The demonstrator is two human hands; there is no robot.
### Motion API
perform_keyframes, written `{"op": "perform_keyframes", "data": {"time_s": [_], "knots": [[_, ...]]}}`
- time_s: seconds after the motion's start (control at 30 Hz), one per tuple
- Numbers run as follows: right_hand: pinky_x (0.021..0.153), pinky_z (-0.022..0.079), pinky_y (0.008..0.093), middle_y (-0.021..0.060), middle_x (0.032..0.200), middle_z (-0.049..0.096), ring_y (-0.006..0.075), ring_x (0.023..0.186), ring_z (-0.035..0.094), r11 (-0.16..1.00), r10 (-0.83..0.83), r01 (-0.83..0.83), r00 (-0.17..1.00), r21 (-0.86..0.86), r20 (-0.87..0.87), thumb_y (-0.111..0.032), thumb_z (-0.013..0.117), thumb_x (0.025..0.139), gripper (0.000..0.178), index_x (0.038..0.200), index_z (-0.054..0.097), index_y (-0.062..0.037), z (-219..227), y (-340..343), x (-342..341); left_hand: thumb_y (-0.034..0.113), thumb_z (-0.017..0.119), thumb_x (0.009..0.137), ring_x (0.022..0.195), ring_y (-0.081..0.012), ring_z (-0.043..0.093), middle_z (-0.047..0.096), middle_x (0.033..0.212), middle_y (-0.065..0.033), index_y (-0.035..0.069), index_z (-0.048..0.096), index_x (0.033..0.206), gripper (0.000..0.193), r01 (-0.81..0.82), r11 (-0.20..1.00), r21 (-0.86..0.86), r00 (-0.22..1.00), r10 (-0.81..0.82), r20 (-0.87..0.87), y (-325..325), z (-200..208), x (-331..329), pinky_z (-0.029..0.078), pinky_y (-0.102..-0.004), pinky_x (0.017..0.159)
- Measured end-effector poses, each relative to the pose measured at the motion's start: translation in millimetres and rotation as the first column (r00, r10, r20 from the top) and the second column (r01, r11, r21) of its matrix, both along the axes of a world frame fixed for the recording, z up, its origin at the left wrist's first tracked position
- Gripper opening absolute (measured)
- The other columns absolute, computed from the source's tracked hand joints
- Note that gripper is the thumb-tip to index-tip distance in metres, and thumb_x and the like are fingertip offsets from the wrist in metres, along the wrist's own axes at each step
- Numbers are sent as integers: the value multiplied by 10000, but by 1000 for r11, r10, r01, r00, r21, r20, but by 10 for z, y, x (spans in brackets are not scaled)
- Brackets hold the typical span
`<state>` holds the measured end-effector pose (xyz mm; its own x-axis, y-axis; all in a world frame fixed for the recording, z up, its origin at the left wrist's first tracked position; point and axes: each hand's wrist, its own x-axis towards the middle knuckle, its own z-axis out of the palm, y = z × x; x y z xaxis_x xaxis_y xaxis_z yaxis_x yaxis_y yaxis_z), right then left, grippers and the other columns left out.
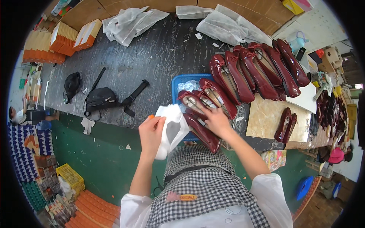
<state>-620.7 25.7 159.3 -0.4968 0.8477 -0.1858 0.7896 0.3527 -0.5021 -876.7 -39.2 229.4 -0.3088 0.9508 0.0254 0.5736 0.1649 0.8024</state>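
My left hand (149,133) pinches a soft white sheet or pouch (172,133), which hangs crumpled in front of my apron. What it is made of I cannot tell. An orange band shows at a left fingertip. My right hand (218,123) is closed at the edge of a glossy dark red ballet flat (204,133), its fingertips partly hidden among the shoes. This flat lies tilted over the near rim of a blue plastic basket (175,81). More red flats with small bows (217,95) lie in and over the basket, beside clear crinkled wrapping (189,86).
Several red flats (260,74) stand in rows at the right of the black table (152,57); another pair (285,125) is on a tan board (260,121). At left lie a black pouch (100,99) and strap (137,93). White sheets (129,24) and orange boxes (87,35) line the back.
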Motion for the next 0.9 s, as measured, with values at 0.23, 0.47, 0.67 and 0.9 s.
{"op": "perform_keyframes", "data": {"time_s": [0.23,0.47,0.67,0.9], "knots": [[951,443,406,194,1153,613,350,1053,578,909,102,-196,961,-369,-258,-174,654,818,555,1347,500,-109,1518,-295,520,135,656,849,623,-326,584,577,702,-158,1,673,829,136,136,991,9,957,-129,-260,204,-286,32,456,-407,595],[907,486,311,75,1290,517,171,1135,541,526,-836,-121,108,-842,-538,-139,544,950,487,1399,377,-54,909,-69,-332,93,700,800,586,-207,595,580,622,-110,42,720,869,87,206,971,121,974,-216,70,-3,430,557,461,-321,555],[780,481,262,53,912,661,105,834,601,773,-429,-122,623,-623,-654,-126,638,881,171,976,638,16,800,-126,-638,67,631,887,620,-52,441,523,692,1,-68,665,839,147,43,994,101,923,-78,377,165,308,335,342,-236,539],[850,465,423,92,1181,579,292,1088,516,936,-144,127,989,329,28,-160,640,812,299,1105,629,-100,198,-100,413,71,666,860,580,-57,435,534,667,-13,-71,674,878,143,37,999,12,940,-39,339,151,111,286,338,-236,516]]}}
